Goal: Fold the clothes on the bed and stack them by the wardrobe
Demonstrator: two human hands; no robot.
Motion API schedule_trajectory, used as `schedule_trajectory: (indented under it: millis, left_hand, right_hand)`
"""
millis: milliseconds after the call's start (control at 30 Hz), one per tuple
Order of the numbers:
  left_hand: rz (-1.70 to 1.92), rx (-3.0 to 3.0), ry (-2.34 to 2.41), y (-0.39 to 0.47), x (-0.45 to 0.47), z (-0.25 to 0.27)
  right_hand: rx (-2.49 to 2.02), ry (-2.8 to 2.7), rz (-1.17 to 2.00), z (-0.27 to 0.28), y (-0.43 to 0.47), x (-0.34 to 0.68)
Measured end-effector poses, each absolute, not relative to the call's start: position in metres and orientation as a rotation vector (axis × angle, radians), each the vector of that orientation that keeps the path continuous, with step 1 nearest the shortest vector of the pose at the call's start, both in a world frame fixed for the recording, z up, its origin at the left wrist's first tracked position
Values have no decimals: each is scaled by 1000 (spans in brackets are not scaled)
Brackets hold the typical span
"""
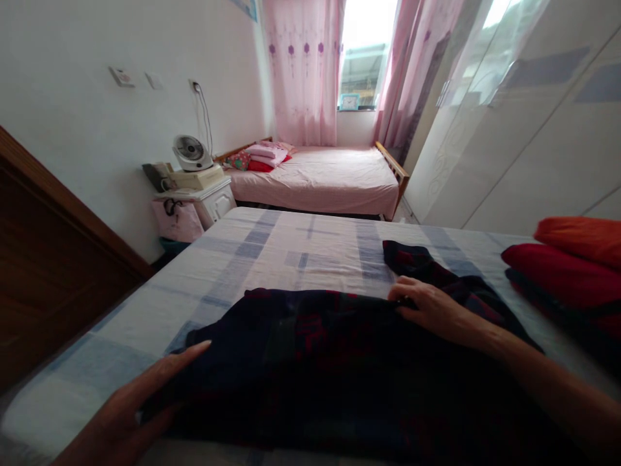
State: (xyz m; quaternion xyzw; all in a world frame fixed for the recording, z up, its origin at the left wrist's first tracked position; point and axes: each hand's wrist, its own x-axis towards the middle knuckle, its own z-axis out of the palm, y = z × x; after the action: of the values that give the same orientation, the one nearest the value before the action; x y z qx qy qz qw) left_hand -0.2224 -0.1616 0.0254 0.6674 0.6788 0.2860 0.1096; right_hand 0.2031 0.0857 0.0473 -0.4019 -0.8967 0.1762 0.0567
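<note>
A dark navy garment [301,349] with red patterning, apparently a long-sleeved shirt, lies spread across the near part of the bed. One sleeve [412,259] stretches beyond its far right edge, cuff pointing away from me. My right hand [431,310] pinches the cloth at the far edge, close to that sleeve, fingertips together. At the garment's left edge, my left hand [150,395] rests with index finger stretched along the cloth and thumb held apart. Much of the near side is too dark to make out folds.
The garment lies on a bed with a blue-and-white sheet [310,249]. Folded red clothes [557,275] and an orange one [582,239] are stacked at the right. Beyond stand a pink bed [334,178], a fan [191,152] on a cabinet [218,200], and a white wardrobe [509,155].
</note>
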Motion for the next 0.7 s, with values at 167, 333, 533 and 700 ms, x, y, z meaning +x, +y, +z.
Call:
schedule_trajectory:
  millis: [167, 333, 533, 700]
  left_hand:
    - [829, 2005, 1898, -170, -214, 24]
    - [700, 1902, 1932, -169, -213, 27]
    - [773, 1284, 1933, -158, -201, 41]
    - [1051, 465, 1488, -135, -186, 57]
  right_hand:
    - [-1145, -2734, 575, 49, 83, 198]
    - [-1006, -2714, 593, 61, 71, 161]
    - [-799, -2687, 671, 72, 70, 99]
    - [-671, -2727, 735, 62, 73, 39]
